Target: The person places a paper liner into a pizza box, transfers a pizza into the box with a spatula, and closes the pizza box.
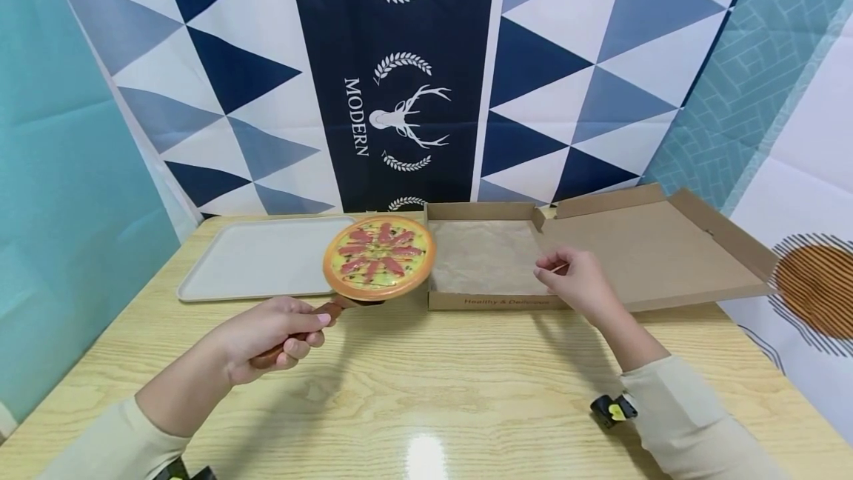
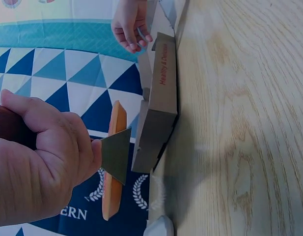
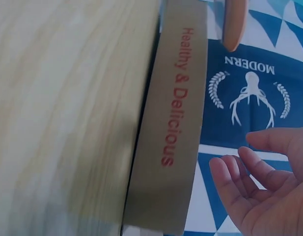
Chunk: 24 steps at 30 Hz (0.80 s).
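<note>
In the head view my left hand [image 1: 276,335] grips the brown wooden handle [image 1: 268,357] of a pizza server. A whole pizza [image 1: 378,256] with red strips on a yellow top and an orange crust rests on it, raised above the table. The server's metal blade [image 2: 117,156] shows under the pizza in the left wrist view. My right hand [image 1: 578,284] hovers over the right side of an open cardboard pizza box [image 1: 493,303], lined with brown paper. Its fingers [image 3: 234,184] are loosely bent with nothing between them.
A white rectangular tray [image 1: 256,261] lies at the back left of the wooden table [image 1: 426,384]. The box's lid [image 1: 646,250] is folded out to the right. Behind stands a patterned cloth [image 1: 406,87] with triangles and deer heads.
</note>
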Each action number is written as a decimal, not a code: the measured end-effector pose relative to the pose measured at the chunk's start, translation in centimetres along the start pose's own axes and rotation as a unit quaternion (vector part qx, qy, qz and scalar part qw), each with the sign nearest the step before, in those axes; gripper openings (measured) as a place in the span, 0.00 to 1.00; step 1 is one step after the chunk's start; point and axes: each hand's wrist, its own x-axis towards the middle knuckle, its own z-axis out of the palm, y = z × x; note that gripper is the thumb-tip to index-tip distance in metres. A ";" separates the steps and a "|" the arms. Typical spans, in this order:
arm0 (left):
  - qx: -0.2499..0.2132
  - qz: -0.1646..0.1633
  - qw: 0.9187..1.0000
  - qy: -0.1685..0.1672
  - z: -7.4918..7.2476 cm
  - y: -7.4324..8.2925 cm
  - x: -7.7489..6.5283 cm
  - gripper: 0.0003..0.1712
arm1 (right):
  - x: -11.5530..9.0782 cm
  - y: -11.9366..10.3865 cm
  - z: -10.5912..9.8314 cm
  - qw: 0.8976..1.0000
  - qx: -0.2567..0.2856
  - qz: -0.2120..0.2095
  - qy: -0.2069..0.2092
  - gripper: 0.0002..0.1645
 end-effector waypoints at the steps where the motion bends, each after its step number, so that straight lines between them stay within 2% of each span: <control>1: 0.001 -0.001 1.000 0.001 0.1 0.0 0.0 0.20 | -0.1 0.2 -0.1 1.000 -0.006 0.001 0.000 0.11; 11: -0.002 -0.008 1.000 -0.006 0.9 0.4 0.0 0.24 | -0.1 2.0 -1.1 0.999 -0.049 0.005 0.012 0.10; 24: 0.004 -0.002 1.000 -0.031 1.7 0.9 0.5 0.22 | 0.1 3.4 -2.2 0.997 -0.075 0.023 0.016 0.10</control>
